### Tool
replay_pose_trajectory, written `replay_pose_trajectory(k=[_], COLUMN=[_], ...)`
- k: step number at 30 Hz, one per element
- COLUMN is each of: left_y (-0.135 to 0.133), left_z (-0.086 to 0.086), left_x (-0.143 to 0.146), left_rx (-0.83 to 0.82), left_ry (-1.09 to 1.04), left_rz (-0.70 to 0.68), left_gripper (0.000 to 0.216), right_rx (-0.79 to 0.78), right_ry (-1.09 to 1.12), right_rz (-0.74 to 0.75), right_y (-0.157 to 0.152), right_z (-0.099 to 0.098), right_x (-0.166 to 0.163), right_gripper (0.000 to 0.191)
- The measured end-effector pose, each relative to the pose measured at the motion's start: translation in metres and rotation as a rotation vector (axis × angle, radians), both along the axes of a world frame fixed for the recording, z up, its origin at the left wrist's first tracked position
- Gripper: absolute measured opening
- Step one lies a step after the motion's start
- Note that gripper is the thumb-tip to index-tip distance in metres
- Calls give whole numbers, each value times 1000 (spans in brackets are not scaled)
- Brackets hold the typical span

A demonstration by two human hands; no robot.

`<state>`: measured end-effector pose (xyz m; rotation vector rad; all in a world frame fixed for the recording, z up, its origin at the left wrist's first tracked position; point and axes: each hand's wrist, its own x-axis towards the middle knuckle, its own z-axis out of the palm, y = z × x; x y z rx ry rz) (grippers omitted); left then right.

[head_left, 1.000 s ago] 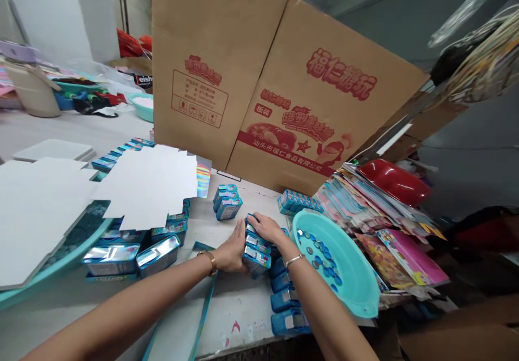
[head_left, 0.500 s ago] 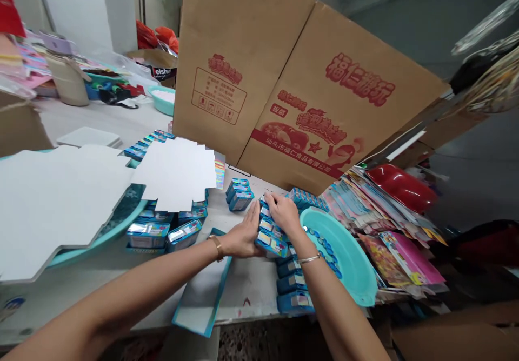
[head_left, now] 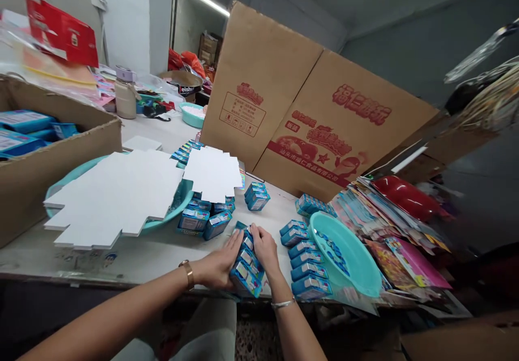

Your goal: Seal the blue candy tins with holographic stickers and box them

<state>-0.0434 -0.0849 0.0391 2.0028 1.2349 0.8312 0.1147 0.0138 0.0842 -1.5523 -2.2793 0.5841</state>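
A short row of small blue boxes (head_left: 246, 275) is squeezed between my two hands near the table's front edge. My left hand (head_left: 219, 262) presses flat along its left side. The fingers of my right hand (head_left: 264, 246) curl over its right and far side. Beyond my fingertips shows a teal corner; most of the flat blue-rimmed tray is hidden, so I cannot tell whether the boxes sit in it. To the right stands a line of similar blue boxes (head_left: 310, 274). Farther back is a small group of boxes (head_left: 257, 196). More boxes (head_left: 194, 220) stand to the left.
A turquoise basin (head_left: 367, 266) with small blue pieces stands at right, beside stacked colourful packaging (head_left: 357, 215). A large carton (head_left: 275, 91) rises behind. At left, white cut-out sheets (head_left: 121, 188) lie over another basin (head_left: 60, 188), near an open carton (head_left: 60, 177) holding blue packs.
My hands have carried the row of boxes left and toward me, over where the blue-rimmed tray lay. The view has shifted, showing more of the left side.
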Motion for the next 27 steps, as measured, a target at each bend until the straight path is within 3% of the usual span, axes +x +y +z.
replay_pose_trajectory(k=[4, 10, 19, 23, 27], left_y=[6, 2, -31, -26, -27], left_z=[-18, -27, -54, -50, -51], left_x=[-2, -8, 20, 21, 11], left_rx=[-61, -92, -58, -76, 16], left_ry=[-55, -113, -73, -12, 47], left_rz=[-29, -75, 200, 254, 152], left_gripper=[141, 139, 100, 105, 128], right_rx=[-24, -51, -83, -102, -87], right_ry=[-70, -151, -115, -135, -171], right_rz=[-34, -22, -34, -53, -56], right_y=[-3, 5, 24, 33, 28], right_z=[-6, -8, -17, -18, -12], right_x=[-1, -13, -17, -18, -29], right_gripper=[56, 54, 53, 54, 52])
